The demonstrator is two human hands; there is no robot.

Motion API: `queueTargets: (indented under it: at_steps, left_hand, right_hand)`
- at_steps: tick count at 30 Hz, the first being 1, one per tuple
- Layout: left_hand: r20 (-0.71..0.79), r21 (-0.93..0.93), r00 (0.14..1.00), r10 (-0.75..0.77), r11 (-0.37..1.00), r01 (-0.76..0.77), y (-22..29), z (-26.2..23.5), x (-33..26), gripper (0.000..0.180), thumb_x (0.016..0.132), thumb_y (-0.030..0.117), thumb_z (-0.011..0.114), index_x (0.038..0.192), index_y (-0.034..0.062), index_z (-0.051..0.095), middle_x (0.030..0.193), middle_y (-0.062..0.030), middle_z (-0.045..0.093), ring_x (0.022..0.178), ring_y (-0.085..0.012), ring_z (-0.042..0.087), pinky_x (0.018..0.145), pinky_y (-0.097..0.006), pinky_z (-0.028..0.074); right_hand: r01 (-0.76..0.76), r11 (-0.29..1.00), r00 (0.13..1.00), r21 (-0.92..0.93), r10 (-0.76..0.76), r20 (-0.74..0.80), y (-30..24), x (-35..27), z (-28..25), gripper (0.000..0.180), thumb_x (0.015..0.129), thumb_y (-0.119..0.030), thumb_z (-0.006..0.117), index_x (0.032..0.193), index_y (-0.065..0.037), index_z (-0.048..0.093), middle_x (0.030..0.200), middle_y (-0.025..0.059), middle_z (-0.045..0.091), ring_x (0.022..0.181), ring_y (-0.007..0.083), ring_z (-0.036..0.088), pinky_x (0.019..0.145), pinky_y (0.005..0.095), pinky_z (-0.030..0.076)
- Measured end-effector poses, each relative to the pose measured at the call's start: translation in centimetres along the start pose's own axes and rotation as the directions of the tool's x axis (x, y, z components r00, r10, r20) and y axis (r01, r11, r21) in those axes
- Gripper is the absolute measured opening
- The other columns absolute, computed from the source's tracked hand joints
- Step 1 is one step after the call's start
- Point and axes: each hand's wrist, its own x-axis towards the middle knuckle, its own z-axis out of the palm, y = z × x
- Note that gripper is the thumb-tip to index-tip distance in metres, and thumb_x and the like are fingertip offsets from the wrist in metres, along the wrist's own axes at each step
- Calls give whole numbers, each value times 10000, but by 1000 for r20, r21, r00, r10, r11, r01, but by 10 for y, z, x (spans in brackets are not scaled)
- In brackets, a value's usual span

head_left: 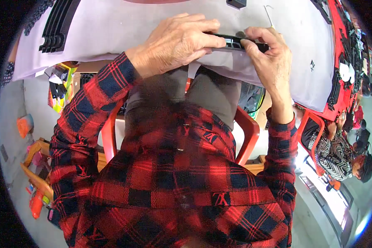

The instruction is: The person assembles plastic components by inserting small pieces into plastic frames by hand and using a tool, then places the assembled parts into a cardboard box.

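Though gripped, black plastic strip (234,41), slotted.

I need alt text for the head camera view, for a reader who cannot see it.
Seen from above, a seated person in a red-and-black plaid shirt holds a flat black plastic part with both hands, left hand and right hand, at the edge of a table under a pale cloth. Stacked black parts lie at upper left; another person sits at right.

The person wears a red-and-black plaid shirt (173,182) with long sleeves and grey trousers (213,93).
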Motion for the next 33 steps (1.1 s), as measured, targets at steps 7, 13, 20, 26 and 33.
queueTargets:
  at_steps: [7, 13, 20, 26, 33]
  left_hand:
    - [-18, 5, 1000, -12, 1000, 12, 4, 3, 1, 308, 773, 108, 727, 1077, 153, 703, 984, -52, 580, 885, -284, 579, 754, -413, 490]
    - [-31, 19, 999, -23, 1000, 24, 5, 4, -1, 315, 786, 139, 726, 1097, 178, 709, 999, -50, 577, 895, -280, 579, 742, -410, 493]
    - [-19, 45, 1000, -8, 999, 8, 5, 2, 2, 324, 783, 134, 723, 1102, 190, 710, 989, -53, 566, 880, -281, 577, 728, -396, 490]
    - [34, 22, 999, -30, 999, 29, 7, -2, 4, 395, 753, 103, 741, 1137, 187, 698, 981, -55, 556, 894, -279, 571, 741, -403, 494]
    - [108, -8, 993, -45, 999, 46, 6, -4, 7, 448, 742, 72, 741, 1174, 175, 681, 1017, -62, 552, 919, -294, 565, 768, -411, 496]
  right_hand:
    - [-253, 920, 927, 298, 143, 346, 16, 15, 5, 127, 798, -119, 723, 888, -29, 709, 752, 24, 642, 693, 110, 563, 657, 274, 464]
    - [-247, 905, 924, 346, 112, 365, 16, 16, 8, 108, 808, -113, 699, 865, -22, 693, 725, 4, 622, 663, 83, 515, 619, 266, 442]
    - [-214, 923, 930, 319, 92, 356, 23, 18, 12, 113, 799, -133, 699, 848, -31, 690, 706, 13, 614, 642, 87, 505, 591, 277, 434]
    - [-227, 915, 921, 334, 89, 380, 29, 20, 16, 136, 771, -172, 710, 825, -49, 689, 674, 32, 607, 611, 116, 520, 589, 297, 445]
    - [-247, 940, 901, 236, 133, 412, 21, 25, 12, 147, 758, -219, 680, 813, -83, 695, 646, 42, 627, 600, 143, 578, 624, 323, 486]
